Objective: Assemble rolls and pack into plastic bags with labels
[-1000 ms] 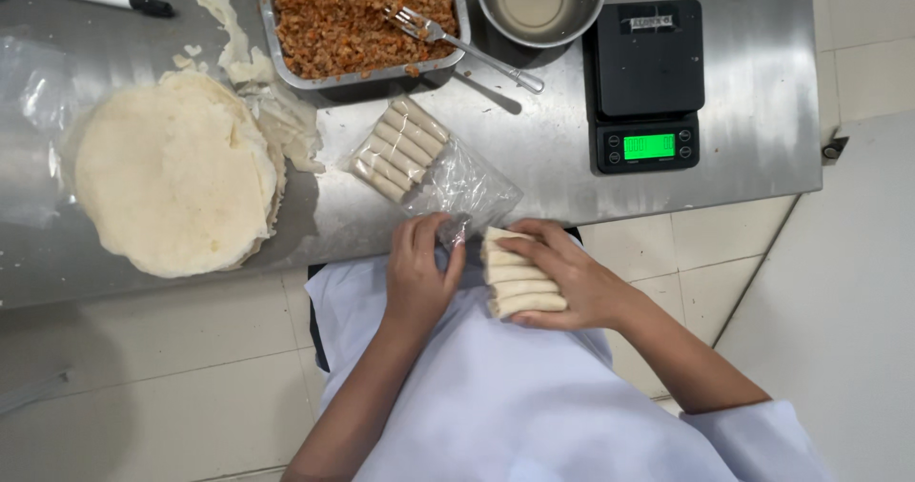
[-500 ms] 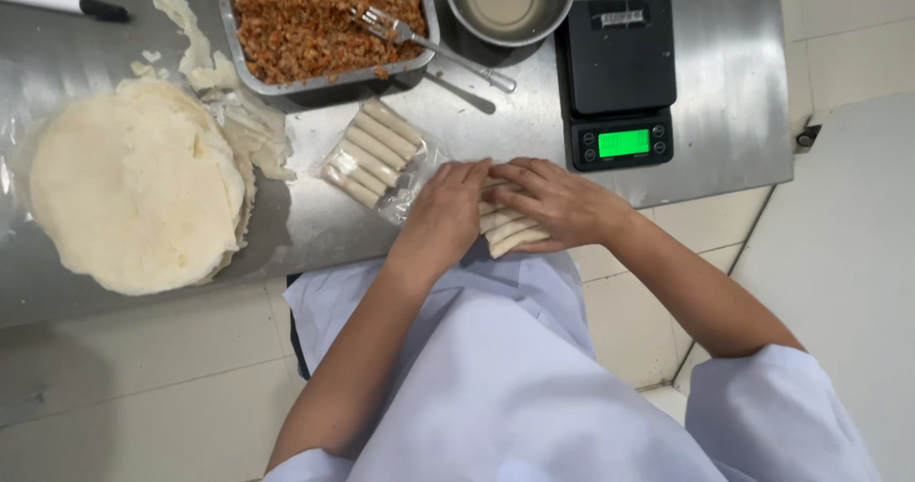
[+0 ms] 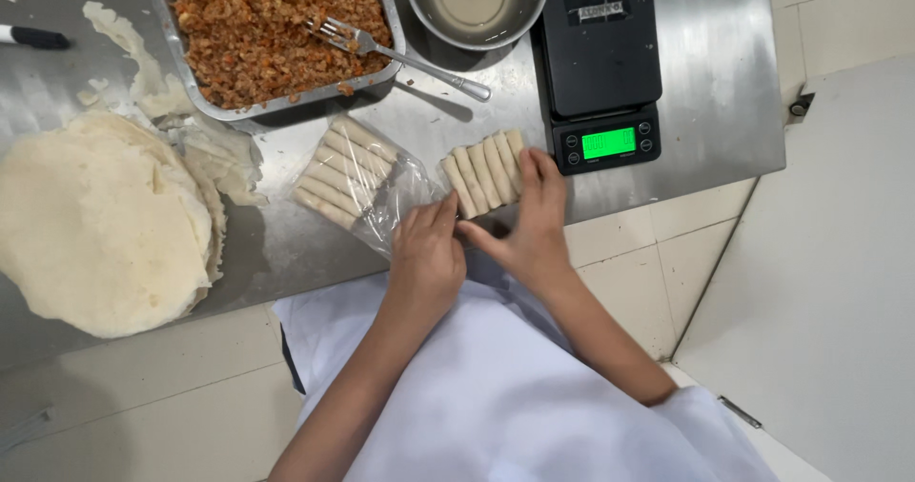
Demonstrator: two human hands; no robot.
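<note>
Right hand (image 3: 536, 225) has its fingers (image 3: 543, 179) stretched flat and close together along the edge of a row of rolled spring rolls (image 3: 484, 169), pressing on them on the steel surface (image 3: 710, 82). Left hand (image 3: 428, 248) sits just beside, fingers curled and pinching the open end of a clear plastic bag (image 3: 367, 184), more rolls inside. Past the fingertips sits a black scale (image 3: 602, 72), and a tray of filling (image 3: 272, 29) with a fork (image 3: 381, 48).

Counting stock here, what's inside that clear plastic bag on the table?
The clear plastic bag holds a row of pale rolls; any layer beneath them is hidden.
</note>
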